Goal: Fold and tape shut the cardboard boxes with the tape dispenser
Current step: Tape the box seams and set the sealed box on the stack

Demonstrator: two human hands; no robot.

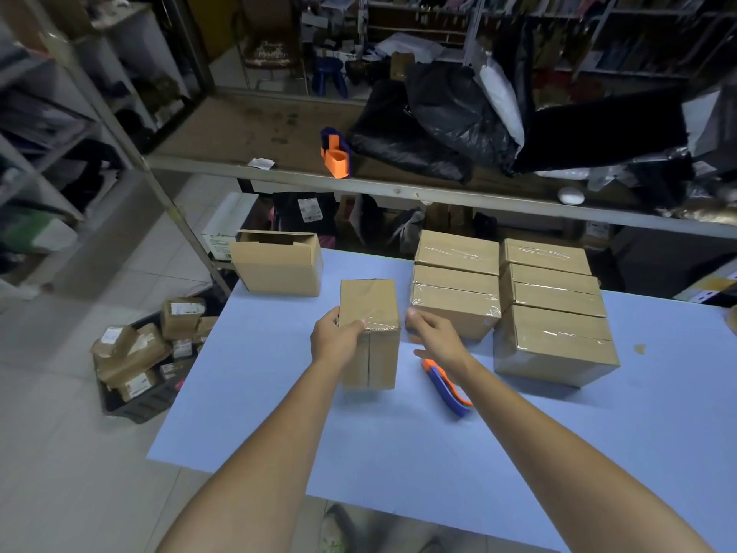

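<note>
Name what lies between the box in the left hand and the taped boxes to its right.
The right hand, and below it the orange-and-blue tape dispenser lying on the blue table, in the head view.

Left hand (334, 338) on taped box (370, 309), right hand (435, 338) just beside

I see a blue counter (259, 393) in the lower middle of the frame. At the lower left, the floor (60, 472) is made of pale tiles. A dark crate (135, 409) full of small parcels sits on it, just beside the counter's left edge. Behind the counter, a long wooden shelf (239, 125) runs across the frame. Black bags (446, 109) are heaped on its right part. A grey metal rack (131, 141) stands at the upper left. A blue stool (329, 73) is far back, near the top. The room looks dim.
</note>
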